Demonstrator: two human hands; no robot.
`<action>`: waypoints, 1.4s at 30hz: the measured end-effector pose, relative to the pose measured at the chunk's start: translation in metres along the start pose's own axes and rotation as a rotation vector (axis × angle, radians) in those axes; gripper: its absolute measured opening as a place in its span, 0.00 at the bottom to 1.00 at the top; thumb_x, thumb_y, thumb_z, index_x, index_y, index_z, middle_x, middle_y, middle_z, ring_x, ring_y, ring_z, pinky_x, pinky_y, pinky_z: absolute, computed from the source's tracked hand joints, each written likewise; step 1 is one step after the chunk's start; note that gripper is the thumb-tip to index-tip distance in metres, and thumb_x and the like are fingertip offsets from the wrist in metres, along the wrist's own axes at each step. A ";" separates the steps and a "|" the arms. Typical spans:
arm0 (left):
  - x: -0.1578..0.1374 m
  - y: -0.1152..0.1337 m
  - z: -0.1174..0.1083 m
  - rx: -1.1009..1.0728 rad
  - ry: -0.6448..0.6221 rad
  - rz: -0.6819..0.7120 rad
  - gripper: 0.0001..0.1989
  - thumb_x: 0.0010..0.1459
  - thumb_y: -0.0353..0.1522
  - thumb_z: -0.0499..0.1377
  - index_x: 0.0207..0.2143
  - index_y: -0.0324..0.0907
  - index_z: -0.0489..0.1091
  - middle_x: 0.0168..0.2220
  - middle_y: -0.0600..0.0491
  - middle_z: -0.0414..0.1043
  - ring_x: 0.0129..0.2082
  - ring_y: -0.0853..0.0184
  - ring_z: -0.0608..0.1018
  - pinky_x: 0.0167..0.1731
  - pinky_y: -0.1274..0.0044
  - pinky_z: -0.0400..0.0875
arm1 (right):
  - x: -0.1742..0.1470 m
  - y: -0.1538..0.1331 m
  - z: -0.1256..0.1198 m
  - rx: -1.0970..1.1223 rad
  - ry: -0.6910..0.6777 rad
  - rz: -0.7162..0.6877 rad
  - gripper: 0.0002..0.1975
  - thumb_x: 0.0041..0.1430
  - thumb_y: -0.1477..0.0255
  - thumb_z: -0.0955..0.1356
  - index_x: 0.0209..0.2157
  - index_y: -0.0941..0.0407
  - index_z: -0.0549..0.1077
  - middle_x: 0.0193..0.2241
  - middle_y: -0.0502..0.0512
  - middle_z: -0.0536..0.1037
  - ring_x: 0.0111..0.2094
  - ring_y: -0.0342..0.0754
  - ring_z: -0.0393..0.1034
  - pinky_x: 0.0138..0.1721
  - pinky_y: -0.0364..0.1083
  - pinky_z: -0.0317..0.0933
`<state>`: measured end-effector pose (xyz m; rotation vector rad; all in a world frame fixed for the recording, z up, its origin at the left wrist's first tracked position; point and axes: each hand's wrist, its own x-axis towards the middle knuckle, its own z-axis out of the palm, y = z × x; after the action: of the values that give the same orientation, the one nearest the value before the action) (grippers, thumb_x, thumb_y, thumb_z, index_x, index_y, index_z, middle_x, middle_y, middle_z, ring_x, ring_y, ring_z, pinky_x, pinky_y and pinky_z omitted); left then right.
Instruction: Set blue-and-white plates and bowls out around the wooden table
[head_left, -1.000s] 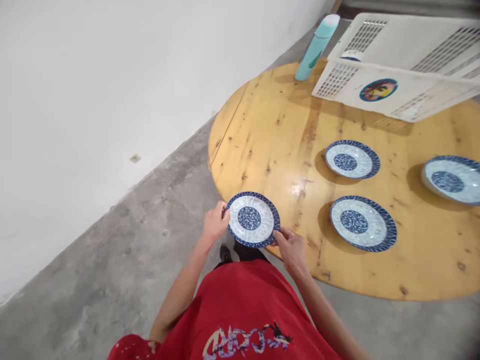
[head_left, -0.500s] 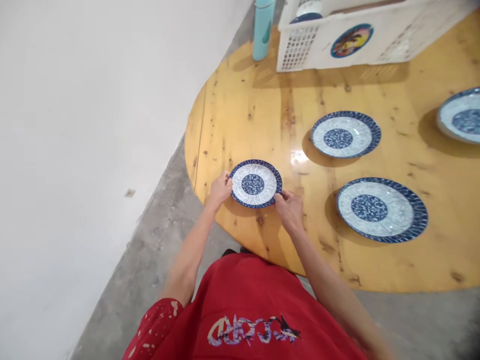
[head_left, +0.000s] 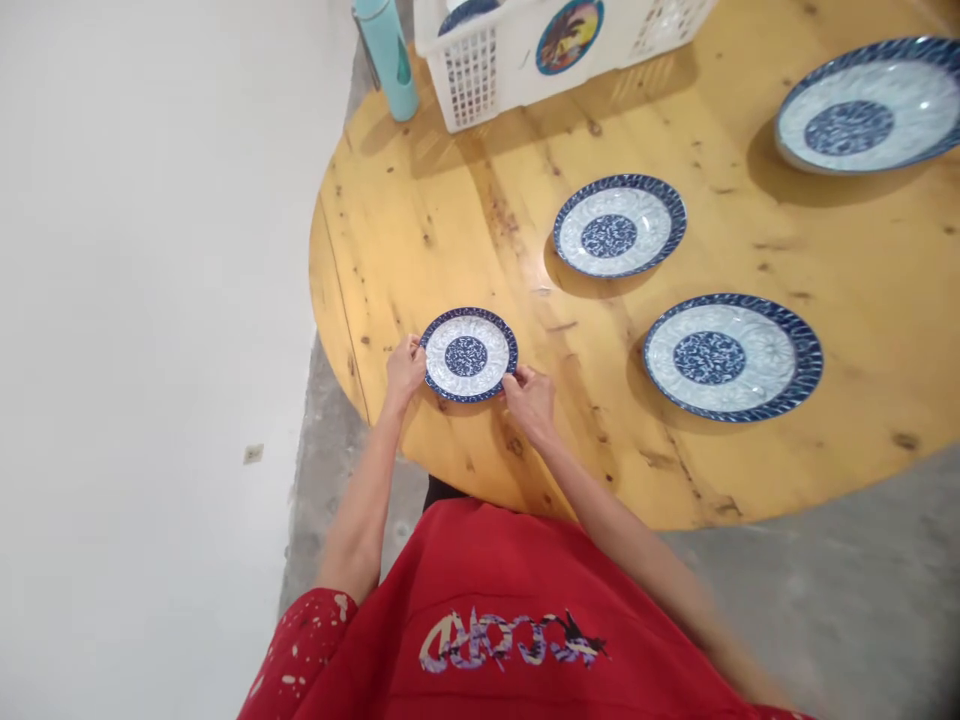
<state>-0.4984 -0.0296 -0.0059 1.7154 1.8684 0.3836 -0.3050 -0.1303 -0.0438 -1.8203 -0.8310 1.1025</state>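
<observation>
A small round plate [head_left: 437, 375] with a dark blue patterned rim and a speckled blue centre is near the left front edge of the wooden table [head_left: 420, 240]. My left hand [head_left: 406, 368] grips its left rim, fingers closed. At the lower right rim, my right hand [head_left: 531, 402] pinches the same plate between thumb and fingers. Whether the plate rests on the table or is slightly raised, I cannot tell. To its right lie two matching plates, a medium one [head_left: 651, 235] farther back and a larger one [head_left: 772, 365] nearer the front.
A big blue-and-white dish [head_left: 911, 105] lies at the far right. At the back, a white plastic basket [head_left: 517, 75] with a palm-tree sticker holds crockery, beside a light blue bottle [head_left: 390, 60]. A white wall [head_left: 150, 300] runs along the left.
My view has turned and shifted right, so the table things appear farther left and tilted. Both hands keep their hold on the small plate, which looks about where it was.
</observation>
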 end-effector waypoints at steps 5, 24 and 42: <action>0.015 -0.010 -0.003 -0.052 -0.076 0.109 0.06 0.59 0.28 0.50 0.34 0.44 0.65 0.22 0.59 0.60 0.25 0.68 0.66 0.30 0.78 0.58 | -0.006 0.006 0.016 -0.011 0.107 0.018 0.11 0.53 0.64 0.63 0.27 0.55 0.73 0.24 0.55 0.76 0.27 0.50 0.68 0.32 0.45 0.63; 0.084 -0.038 -0.024 -0.098 -0.311 0.392 0.03 0.59 0.31 0.51 0.32 0.45 0.64 0.27 0.56 0.70 0.29 0.65 0.73 0.33 0.76 0.61 | -0.004 -0.023 0.071 -0.088 0.460 0.043 0.10 0.48 0.64 0.59 0.20 0.54 0.66 0.19 0.52 0.70 0.25 0.49 0.65 0.29 0.45 0.53; 0.075 -0.049 -0.015 -0.234 -0.362 0.365 0.05 0.61 0.33 0.54 0.34 0.44 0.68 0.28 0.56 0.72 0.31 0.67 0.74 0.35 0.77 0.66 | -0.018 -0.010 0.065 0.065 0.450 0.099 0.15 0.55 0.59 0.62 0.26 0.55 0.71 0.19 0.51 0.72 0.24 0.49 0.67 0.28 0.45 0.62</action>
<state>-0.5482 0.0393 -0.0370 1.8191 1.2086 0.3844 -0.3723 -0.1205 -0.0461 -1.9666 -0.4383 0.7234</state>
